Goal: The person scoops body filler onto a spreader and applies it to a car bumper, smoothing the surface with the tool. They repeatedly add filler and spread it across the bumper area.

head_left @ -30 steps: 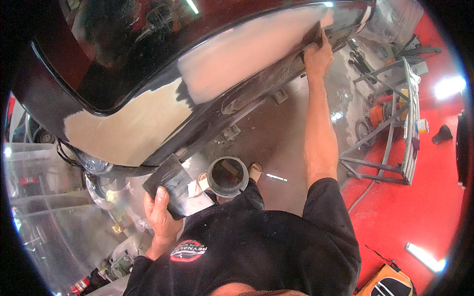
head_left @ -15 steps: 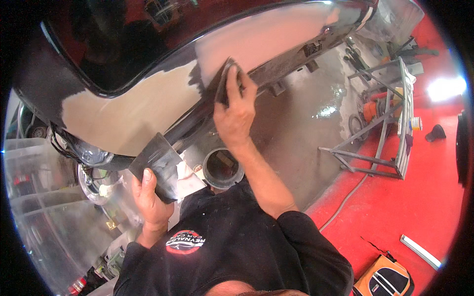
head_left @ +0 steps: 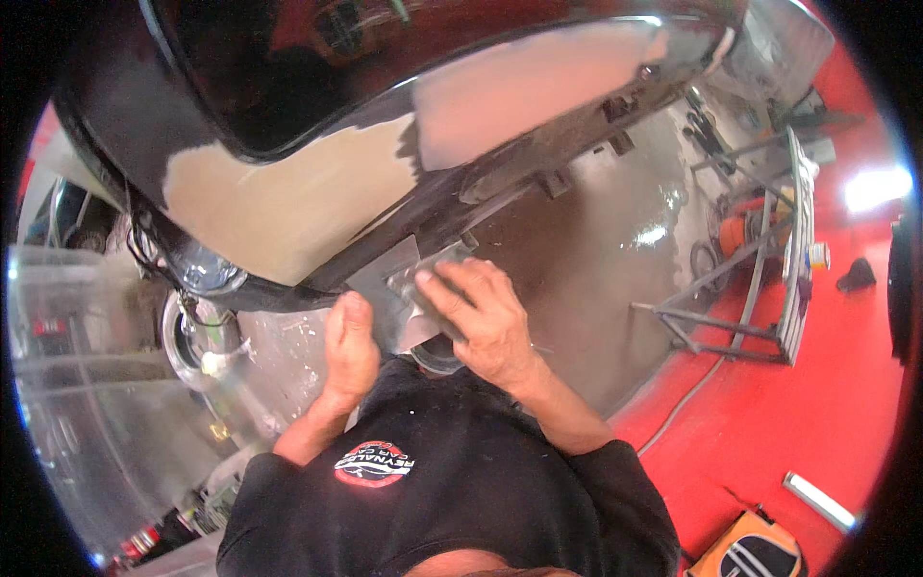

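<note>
My left hand [head_left: 350, 354] grips a flat grey mixing board [head_left: 370, 293], thumb on top. Pinkish-white body filler [head_left: 419, 332] lies on the board's near right part. My right hand [head_left: 492, 322] holds a dark spreader [head_left: 440, 310] against the board, its fingers pressed on the blade and hiding part of it. Beyond the hands is a black car body panel [head_left: 125, 115] with a smooth beige filler patch [head_left: 288, 202] on its left and a pink filler layer [head_left: 529, 91] on its right.
A bucket [head_left: 437, 358] stands below the board, mostly hidden. A headlight [head_left: 207, 274] and a wheel [head_left: 183, 337] sit at left beside plastic sheeting [head_left: 87, 385]. At right are a metal stand [head_left: 769, 260], a hose [head_left: 678, 409] and an orange bag [head_left: 745, 548].
My right hand has come down from the lower edge of the pink filler to the board, bringing the spreader. My left hand and the board have shifted right, and the view has moved slightly.
</note>
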Tool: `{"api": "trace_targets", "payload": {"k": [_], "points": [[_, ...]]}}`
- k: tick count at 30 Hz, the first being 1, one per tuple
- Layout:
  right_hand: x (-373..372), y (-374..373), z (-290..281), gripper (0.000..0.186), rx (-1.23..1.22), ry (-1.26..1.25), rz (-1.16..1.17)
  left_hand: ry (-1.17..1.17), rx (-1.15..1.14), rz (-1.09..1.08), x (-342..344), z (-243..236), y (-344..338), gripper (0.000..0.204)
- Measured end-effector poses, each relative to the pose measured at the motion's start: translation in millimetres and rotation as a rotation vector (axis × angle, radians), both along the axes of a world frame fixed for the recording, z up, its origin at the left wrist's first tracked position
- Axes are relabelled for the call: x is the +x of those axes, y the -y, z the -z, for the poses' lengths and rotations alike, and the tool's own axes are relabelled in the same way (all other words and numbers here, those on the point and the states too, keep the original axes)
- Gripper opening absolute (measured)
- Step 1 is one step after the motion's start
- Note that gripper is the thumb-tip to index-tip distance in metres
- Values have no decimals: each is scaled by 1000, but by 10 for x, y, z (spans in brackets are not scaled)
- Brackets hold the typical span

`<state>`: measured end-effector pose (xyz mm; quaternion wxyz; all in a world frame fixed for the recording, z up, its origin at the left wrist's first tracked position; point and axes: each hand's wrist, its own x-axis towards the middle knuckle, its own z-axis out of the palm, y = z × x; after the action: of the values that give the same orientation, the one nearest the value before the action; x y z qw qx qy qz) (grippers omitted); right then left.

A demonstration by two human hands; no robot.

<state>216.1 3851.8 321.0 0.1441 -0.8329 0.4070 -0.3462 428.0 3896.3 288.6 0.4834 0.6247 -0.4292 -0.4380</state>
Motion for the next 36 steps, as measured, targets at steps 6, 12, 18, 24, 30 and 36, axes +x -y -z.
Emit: {"api": "trace_targets", "payload": {"k": [6, 12, 18, 24, 30, 36], "points": [[-345, -285, 64, 48, 3, -199, -75, -122, -177, -58, -443, -254, 285, 31], [-516, -381, -23, 52, -40, 78, -111, -145, -46, -123, -534, -64, 394, 28], [-412, -341, 569, 49, -18, 205, 30, -762, 268, -147, -453, -100, 353, 25], [4, 147, 875, 66, -99, 322, 227, -877, -17, -186, -104, -524, 319, 30], [903, 605, 1088, 75, -338, 506, 347, -790, 33, -248, 166, -446, 130, 31], [1197, 727, 1178, 73, -388, 593, 398, -750, 100, -389, 187, -408, 5, 31]]}}
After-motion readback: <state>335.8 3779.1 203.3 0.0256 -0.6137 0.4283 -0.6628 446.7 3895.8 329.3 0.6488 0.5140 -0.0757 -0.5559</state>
